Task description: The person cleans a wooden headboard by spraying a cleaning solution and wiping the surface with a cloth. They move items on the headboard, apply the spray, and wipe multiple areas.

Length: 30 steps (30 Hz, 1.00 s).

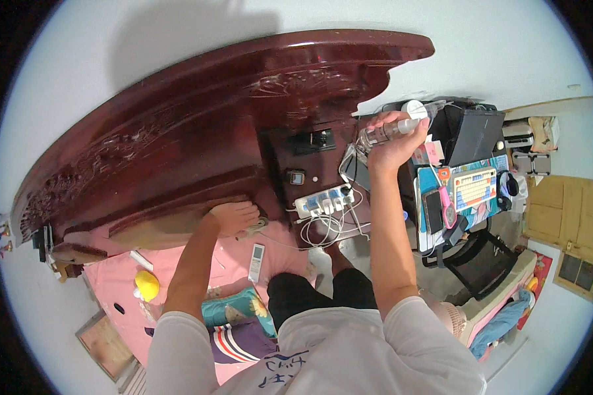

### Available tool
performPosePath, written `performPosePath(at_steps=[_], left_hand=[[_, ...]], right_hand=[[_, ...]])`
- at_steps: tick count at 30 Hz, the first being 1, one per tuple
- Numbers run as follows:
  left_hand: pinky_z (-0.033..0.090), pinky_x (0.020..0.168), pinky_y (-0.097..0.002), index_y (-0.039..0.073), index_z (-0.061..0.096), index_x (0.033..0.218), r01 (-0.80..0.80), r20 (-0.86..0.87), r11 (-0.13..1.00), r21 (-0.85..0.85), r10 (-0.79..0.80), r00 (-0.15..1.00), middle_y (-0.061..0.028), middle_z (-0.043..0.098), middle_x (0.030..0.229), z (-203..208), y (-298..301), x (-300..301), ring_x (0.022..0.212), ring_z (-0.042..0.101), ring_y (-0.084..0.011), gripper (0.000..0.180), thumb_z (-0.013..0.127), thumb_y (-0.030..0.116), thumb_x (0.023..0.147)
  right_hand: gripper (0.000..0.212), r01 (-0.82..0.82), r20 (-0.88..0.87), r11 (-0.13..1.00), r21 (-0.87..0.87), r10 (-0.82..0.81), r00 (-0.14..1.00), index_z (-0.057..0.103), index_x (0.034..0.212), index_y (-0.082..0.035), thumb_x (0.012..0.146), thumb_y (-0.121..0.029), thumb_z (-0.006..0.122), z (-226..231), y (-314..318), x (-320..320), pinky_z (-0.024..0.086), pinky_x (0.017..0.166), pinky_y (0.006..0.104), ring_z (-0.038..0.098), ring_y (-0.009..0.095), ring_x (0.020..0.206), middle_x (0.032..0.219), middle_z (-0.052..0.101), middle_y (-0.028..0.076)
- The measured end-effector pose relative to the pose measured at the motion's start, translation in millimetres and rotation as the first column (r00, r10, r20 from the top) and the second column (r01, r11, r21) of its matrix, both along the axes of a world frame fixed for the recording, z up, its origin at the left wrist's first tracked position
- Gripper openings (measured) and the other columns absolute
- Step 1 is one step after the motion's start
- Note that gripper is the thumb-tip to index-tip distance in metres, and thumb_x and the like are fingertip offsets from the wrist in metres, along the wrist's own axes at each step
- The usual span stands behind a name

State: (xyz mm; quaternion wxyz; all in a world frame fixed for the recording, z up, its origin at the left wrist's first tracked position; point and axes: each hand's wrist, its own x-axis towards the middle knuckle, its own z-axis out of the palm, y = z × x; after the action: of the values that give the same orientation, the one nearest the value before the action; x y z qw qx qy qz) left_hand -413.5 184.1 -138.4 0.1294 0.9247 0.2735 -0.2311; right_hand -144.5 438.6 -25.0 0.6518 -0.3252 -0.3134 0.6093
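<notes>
Bedroom, pale walls. Dark red-brown headboard (197, 148) curves across the upper left, carved relief along it; pink-sheeted bed (178, 266) below. Dark bedside cabinet (280, 148) sits right of the headboard, cluttered worktop (418, 220) further right.

Right hand (397, 141): raised in front of the gap between cabinet and worktop, fingers wrapped around a clear bottle (377, 135) with a translucent cap end. Bottle is tilted, cap end up and right. Can't tell how full it is.

Left hand (234, 217): empty, spread flat, palm down at the headboard's base, just beside a coiled cable (255, 228).

On the cabinet: white power strip (324, 202) with several plugs in, white cables looping below it, and a small dark square device (296, 177) near its upper left.

Worktop carries a light keyboard (475, 188) on a teal mat, plus a dark phone (433, 210) left of it. White remote (257, 262) and yellow object (147, 286) lie on the bed.
</notes>
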Motion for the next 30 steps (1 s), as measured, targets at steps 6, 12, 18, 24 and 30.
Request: performPosePath(at_steps=[6, 12, 18, 24, 30], left_hand=[[0.022, 0.118, -0.0407, 0.004, 0.048, 0.136, 0.03, -0.043, 0.999, 0.016, -0.03, 0.999, -0.0112, 0.046, 0.144, -7.3, 1.2, -0.5, 0.136, 0.039, -0.0249, 0.06, 0.046, 0.047, 0.095], [0.022, 0.118, -0.0415, 0.003, 0.047, 0.136, 0.051, -0.022, 0.995, 0.091, -0.049, 0.999, -0.0106, 0.046, 0.144, -20.0, -7.3, -3.5, 0.137, 0.038, -0.0252, 0.059, 0.044, 0.046, 0.096], [0.025, 0.118, -0.0416, 0.003, 0.049, 0.134, 0.038, 0.006, 0.999, 0.026, -0.038, 0.999, -0.0125, 0.048, 0.143, -29.6, -6.0, -5.4, 0.136, 0.04, -0.0262, 0.06, 0.05, 0.046, 0.092], [0.027, 0.115, -0.0413, 0.003, 0.052, 0.13, 0.058, 0.101, 0.985, 0.161, -0.074, 0.992, -0.0125, 0.051, 0.138, -37.3, -8.7, -10.4, 0.132, 0.043, -0.0271, 0.06, 0.056, 0.045, 0.087], [0.028, 0.114, -0.0408, 0.004, 0.052, 0.13, 0.057, 0.062, 0.992, 0.113, -0.065, 0.996, -0.0116, 0.052, 0.136, -28.2, -1.8, -3.4, 0.131, 0.043, -0.0259, 0.059, 0.053, 0.046, 0.089]], right_hand=[[0.055, -0.141, 0.342, 0.987, 0.074, 0.108, 0.934, 0.058, 0.067, -0.004, 0.098, -0.046, 0.041, -23.0, -26.0, -75.6, 0.046, 0.051, 0.0351, 0.057, 0.023, 0.051, 0.058, 0.058, 0.01], [0.05, -0.628, 0.971, 0.778, 0.003, 0.148, 0.187, 0.07, 0.076, -0.002, 0.092, -0.047, 0.054, -14.6, -84.1, -124.1, 0.049, 0.066, 0.0406, 0.063, 0.042, 0.072, 0.07, 0.063, 0.022], [0.067, -0.528, 0.596, 0.811, -0.253, 0.561, 0.575, 0.061, 0.062, -0.001, 0.095, -0.057, 0.047, -48.0, -73.8, -91.3, 0.046, 0.056, 0.0355, 0.06, 0.022, 0.055, 0.056, 0.058, 0.01], [0.064, -0.173, -0.014, 0.899, -0.403, 0.182, 0.983, 0.053, 0.072, -0.006, 0.096, -0.063, 0.036, -95.2, -37.6, -70.2, 0.046, 0.05, 0.0328, 0.054, 0.02, 0.05, 0.057, 0.052, 0.007], [0.064, -0.257, 0.644, 0.924, -0.281, 0.381, 0.664, 0.065, 0.074, 0.0, 0.095, -0.056, 0.043, -113.0, -33.6, -103.5, 0.051, 0.063, 0.0419, 0.061, 0.029, 0.061, 0.07, 0.063, 0.017]])
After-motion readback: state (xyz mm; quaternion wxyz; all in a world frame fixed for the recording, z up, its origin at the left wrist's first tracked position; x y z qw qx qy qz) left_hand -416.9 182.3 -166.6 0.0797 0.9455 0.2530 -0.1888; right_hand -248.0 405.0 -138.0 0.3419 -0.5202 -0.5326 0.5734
